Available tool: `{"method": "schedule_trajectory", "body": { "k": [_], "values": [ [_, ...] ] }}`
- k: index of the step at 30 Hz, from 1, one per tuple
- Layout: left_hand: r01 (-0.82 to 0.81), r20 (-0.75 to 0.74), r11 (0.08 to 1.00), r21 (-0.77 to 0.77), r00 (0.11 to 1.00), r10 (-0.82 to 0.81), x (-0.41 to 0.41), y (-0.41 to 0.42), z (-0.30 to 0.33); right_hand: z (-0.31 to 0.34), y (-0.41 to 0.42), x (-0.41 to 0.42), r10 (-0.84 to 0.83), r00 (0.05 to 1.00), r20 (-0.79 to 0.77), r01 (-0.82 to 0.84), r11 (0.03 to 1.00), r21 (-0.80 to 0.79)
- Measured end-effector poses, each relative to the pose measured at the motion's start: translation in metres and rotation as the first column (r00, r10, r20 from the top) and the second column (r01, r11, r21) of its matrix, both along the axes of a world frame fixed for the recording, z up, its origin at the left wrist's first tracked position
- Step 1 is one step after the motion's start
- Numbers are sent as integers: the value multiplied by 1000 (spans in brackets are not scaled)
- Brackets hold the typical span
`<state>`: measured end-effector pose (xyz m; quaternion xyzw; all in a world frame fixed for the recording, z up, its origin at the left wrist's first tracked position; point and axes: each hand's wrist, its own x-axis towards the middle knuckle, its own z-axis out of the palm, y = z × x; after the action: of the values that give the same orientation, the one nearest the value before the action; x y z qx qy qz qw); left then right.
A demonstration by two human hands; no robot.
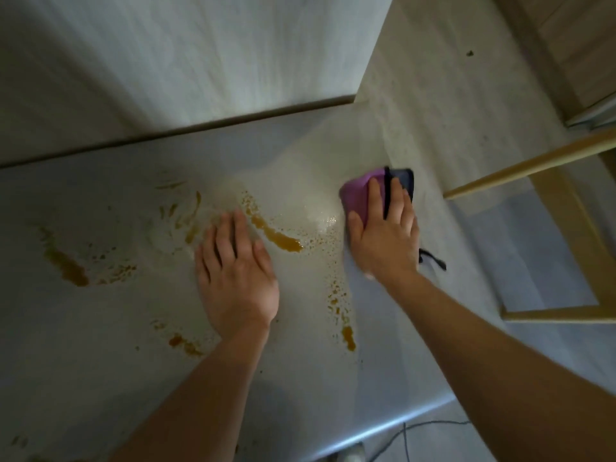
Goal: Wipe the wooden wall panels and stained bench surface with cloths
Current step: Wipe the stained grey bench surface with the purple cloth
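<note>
The pale bench surface fills the lower left and carries several orange-brown stains and splatters. My left hand lies flat on the bench with fingers straight, just left of the longest stain. My right hand presses flat on a purple cloth with a dark edge near the bench's right end. A wet sheen lies on the bench between the two hands. The light wooden wall panel rises behind the bench.
A second panel runs along the right of the bench. A wooden frame with a slanted bar stands at the right over a grey floor. A thin dark cable lies on the floor below the bench's front edge.
</note>
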<state>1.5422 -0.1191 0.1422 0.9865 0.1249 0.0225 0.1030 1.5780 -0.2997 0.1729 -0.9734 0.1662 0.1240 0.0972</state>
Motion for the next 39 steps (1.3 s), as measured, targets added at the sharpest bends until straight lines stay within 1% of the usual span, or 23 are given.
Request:
{"method": "schedule_trajectory", "body": {
  "k": [3, 5, 10, 12, 15, 19, 21, 23, 25, 27, 30, 34, 36, 39],
  "values": [
    [5, 35, 1000, 19, 999, -6, 0, -2, -5, 0, -10, 43, -29, 1000, -5, 29, 998, 57],
    [-3, 54, 1000, 28, 999, 2, 1, -2, -7, -1, -12, 45, -9, 1000, 28, 7, 997, 80],
    [-14, 19, 1000, 24, 1000, 13, -2, -5, 0, 0, -18, -42, 38, 995, 97, -43, 998, 50],
    [-22, 6, 1000, 9, 1000, 22, -4, -5, 0, 0, -20, -58, 40, 997, 64, -42, 998, 37],
    [-22, 10, 999, 32, 1000, 21, -2, -5, 0, -5, -23, -34, 41, 999, 27, -42, 999, 24],
    [-13, -7, 998, 53, 1000, 13, -3, -5, -3, -5, -27, 5, 18, 998, 54, -23, 995, 97],
    [-10, -6, 999, 49, 1000, 10, -4, -6, -4, -6, -30, -10, 55, 995, 78, -61, 995, 83],
    [-3, 4, 999, 44, 1000, 2, -3, -7, -4, -6, -32, -44, 95, 989, 112, -101, 994, 47],
    [-6, 25, 999, 49, 1000, 5, -2, -5, -3, -3, -33, -77, 121, 988, 92, -124, 992, 35],
    [-15, 29, 999, 46, 999, 13, -2, -4, -3, -2, -35, -90, 116, 992, 50, -118, 992, 38],
    [-13, 33, 999, 49, 999, 11, -1, -5, -4, -5, -35, -66, 79, 996, 46, -81, 996, 38],
    [-15, 30, 999, 49, 999, 14, -2, -5, -3, -7, -34, -13, -3, 999, 45, -1, 994, 107],
    [-9, 40, 999, 48, 999, 7, -2, -5, -4, -9, -33, -6, -17, 999, 43, 12, 994, 108],
    [3, 65, 999, 47, 998, -6, -4, -5, -4, -8, -34, -14, 2, 997, 81, -11, 994, 106]
  ]
}}
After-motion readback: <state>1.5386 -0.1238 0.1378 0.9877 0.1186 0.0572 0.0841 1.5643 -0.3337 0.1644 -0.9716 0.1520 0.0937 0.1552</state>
